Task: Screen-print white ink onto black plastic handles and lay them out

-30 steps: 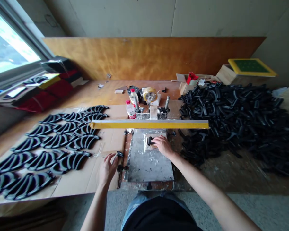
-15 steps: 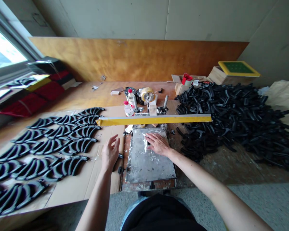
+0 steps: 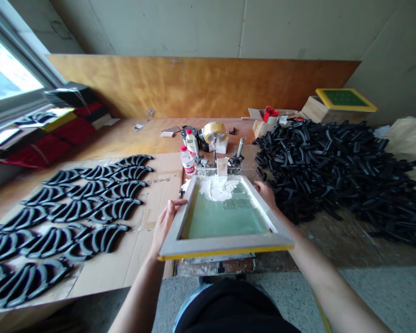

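Observation:
Both my hands hold a wooden screen-printing frame (image 3: pixel 225 246) with a yellow front edge, tilted low over the press. My left hand (image 3: pixel 165 224) grips its left side, thumb on top. My right hand (image 3: pixel 265 192) holds the right side, partly behind the rim. Inside the frame is a pale green mesh (image 3: pixel 225 216), with a mound of white ink (image 3: pixel 217 189) at its far end. The far edge sits in metal hinge clamps (image 3: pixel 217 167). The frame hides the foil-covered plate.
Rows of black curved pieces (image 3: pixel 90 199) lie on cardboard (image 3: pixel 104 273) to the left. A large heap of black pieces (image 3: pixel 333 175) lies to the right. Behind the clamps stand plastic bottles (image 3: pixel 190 150) and a tape roll (image 3: pixel 214 132).
The frame has swung down from a raised position over the foil plate. My right hand has moved from the plate to the frame's right side, and my left hand has taken the left side.

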{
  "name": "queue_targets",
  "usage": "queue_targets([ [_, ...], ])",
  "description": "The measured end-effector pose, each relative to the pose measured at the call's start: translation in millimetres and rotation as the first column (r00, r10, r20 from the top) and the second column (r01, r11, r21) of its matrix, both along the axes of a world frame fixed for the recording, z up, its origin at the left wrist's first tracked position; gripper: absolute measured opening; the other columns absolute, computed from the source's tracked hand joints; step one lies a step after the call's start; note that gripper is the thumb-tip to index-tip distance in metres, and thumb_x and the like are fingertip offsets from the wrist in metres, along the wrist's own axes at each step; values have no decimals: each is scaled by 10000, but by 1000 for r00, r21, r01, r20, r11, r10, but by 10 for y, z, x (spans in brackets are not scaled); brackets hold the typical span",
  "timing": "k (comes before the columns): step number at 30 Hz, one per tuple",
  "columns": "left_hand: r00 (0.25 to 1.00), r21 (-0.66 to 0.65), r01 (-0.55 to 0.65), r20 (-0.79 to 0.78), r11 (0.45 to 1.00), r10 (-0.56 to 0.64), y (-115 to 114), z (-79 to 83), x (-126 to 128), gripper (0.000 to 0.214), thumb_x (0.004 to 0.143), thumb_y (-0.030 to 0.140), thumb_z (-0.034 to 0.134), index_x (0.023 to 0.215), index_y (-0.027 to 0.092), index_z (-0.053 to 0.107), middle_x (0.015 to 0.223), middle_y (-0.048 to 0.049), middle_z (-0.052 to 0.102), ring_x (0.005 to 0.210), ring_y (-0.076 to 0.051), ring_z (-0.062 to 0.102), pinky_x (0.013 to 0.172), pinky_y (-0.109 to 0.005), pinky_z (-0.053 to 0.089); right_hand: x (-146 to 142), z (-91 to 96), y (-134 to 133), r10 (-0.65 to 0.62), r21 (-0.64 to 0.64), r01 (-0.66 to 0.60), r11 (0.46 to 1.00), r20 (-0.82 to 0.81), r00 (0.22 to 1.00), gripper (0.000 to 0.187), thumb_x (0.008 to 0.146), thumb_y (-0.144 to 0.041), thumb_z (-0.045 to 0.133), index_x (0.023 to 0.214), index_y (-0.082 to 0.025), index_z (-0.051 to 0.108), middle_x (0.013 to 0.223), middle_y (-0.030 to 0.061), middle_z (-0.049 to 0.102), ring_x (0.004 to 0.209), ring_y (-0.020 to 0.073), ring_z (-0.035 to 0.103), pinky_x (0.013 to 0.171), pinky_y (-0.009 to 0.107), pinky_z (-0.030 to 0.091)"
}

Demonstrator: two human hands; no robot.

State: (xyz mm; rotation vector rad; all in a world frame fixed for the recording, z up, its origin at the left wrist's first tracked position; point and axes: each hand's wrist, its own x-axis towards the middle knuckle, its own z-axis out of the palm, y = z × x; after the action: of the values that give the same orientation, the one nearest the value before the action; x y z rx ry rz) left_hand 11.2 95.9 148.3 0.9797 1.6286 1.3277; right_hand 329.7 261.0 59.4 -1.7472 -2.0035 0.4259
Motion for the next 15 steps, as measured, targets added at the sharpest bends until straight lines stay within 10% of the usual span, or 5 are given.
queue_targets([
  [6, 989, -222, 124, 103, 967, -103, -184, -836, -27, 786, 741, 617, 628, 1395, 211, 466, 822, -20, 686, 678, -181, 639, 600, -273, 497, -592, 441, 311, 300, 355, -310, 882, 82, 950, 572, 837, -229, 652, 1374, -150, 475, 1437, 144, 453, 1306, 262, 431, 1087, 398, 372],
  [15, 995, -265, 97, 26, 959, -94, -156, -1278, -30, 736, 777, 620, 565, 1355, 169, 497, 885, -61, 709, 798, -215, 677, 712, -315, 526, -1012, 269, -3, 512, 70, -569, 819, 358, 781, 93, 850, -117, 565, 915, -127, 631, 949, 123, 663, 941, 243, 581, 830, 333, 446],
])
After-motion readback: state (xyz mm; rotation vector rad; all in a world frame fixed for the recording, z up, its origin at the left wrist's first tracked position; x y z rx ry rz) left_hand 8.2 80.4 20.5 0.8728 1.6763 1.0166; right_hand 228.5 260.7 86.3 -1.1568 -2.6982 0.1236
